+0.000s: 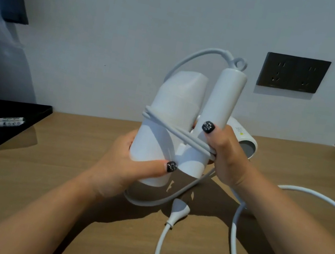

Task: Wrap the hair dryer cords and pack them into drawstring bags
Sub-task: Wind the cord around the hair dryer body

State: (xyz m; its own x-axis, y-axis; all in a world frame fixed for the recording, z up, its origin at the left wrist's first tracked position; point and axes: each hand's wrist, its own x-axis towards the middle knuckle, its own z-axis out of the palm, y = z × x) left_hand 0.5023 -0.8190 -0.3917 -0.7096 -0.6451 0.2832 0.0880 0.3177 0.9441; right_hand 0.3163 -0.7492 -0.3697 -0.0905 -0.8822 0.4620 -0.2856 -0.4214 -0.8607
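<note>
- Step in hand: cord-wrapping. The folded hair dryer point(176, 124) was held above the tabletop point(64, 175), centre frame.
- Left hand point(126, 164) curled round the barrel; right hand point(224, 154) gripped the handle, pinning the cord point(174, 131) turns.
- Slack cord and plug point(179, 209) lay at 5 o'clock.
- Next move, by judgement: winding the remaining slack tightly. No bag was visible.

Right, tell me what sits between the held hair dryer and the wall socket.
Nothing solid: in the head view, only bare wall separates the hair dryer from the wall socket.
</note>
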